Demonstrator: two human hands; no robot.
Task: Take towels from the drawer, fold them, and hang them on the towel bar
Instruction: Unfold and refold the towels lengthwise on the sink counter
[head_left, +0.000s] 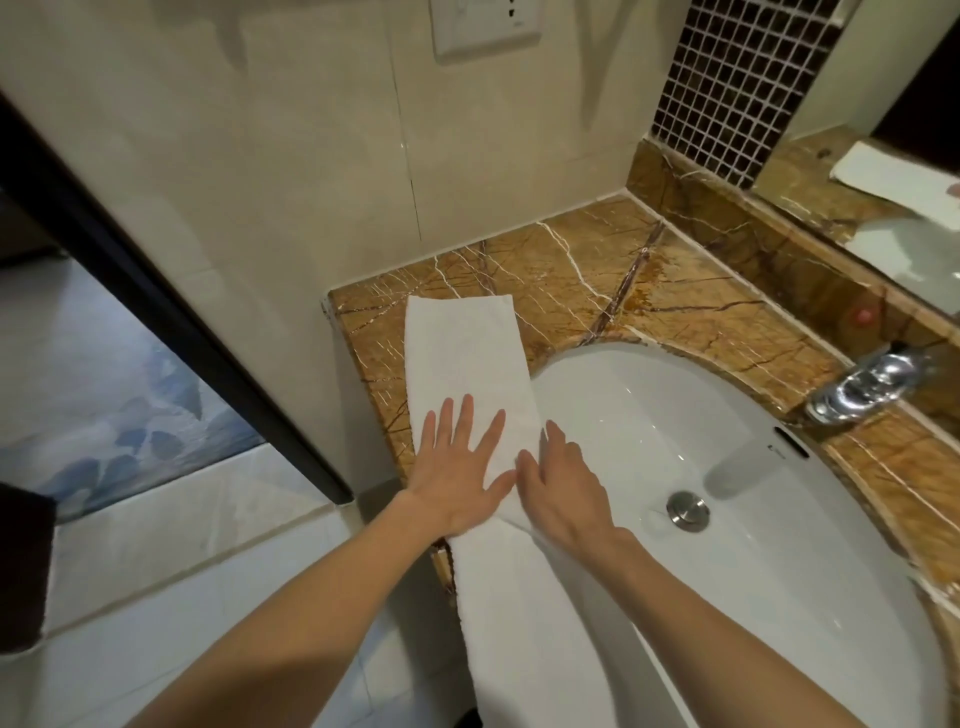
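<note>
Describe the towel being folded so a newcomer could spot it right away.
Start at the white sink basin set into the brown marble counter. Along the basin's left rim lies a long white towel, folded into a narrow strip. It is the only cloth on the counter, with the left hand and right hand resting on it.

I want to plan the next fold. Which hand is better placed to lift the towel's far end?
Probably the left hand: it lies flat on the towel, in line with the far end. The right hand sits at the sink-side edge.
</note>
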